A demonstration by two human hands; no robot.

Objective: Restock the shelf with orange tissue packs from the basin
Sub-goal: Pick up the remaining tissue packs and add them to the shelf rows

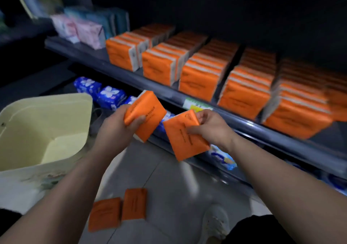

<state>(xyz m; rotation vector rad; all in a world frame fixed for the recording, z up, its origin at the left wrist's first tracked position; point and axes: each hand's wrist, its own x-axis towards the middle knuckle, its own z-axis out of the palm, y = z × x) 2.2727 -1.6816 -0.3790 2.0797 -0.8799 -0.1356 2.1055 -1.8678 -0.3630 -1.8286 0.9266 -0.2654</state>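
Head view only: left hand (pixel 120 125) is closed around one orange plastic-wrapped tissue pack (pixel 145 115), thumb on the face and fingers behind; right hand (pixel 210 129) pinches a second orange pack (pixel 185 138) by its upper right corner. Both packs are tilted, held in the air in front of the grey metal shelf (pixel 131 78), not touching it. The shelf carries five rows of the same orange packs (pixel 202 72), standing on edge. The pale yellow plastic basin (pixel 47 123) at left shows a bare bottom, looks empty. Two more orange packs (pixel 120 207) lie flat on the grey tiled floor (pixel 176 187), just beside each other. The packs look light, soft and squashy with slick film, so grip across the broad faces rather than a corner. Motion blur smears the print on the packs and the pink and teal packets (pixel 88 29) at far left; the basin's near side is cut off, and the lower shelf with blue packets (pixel 110 96) is partly hidden behind the hands.
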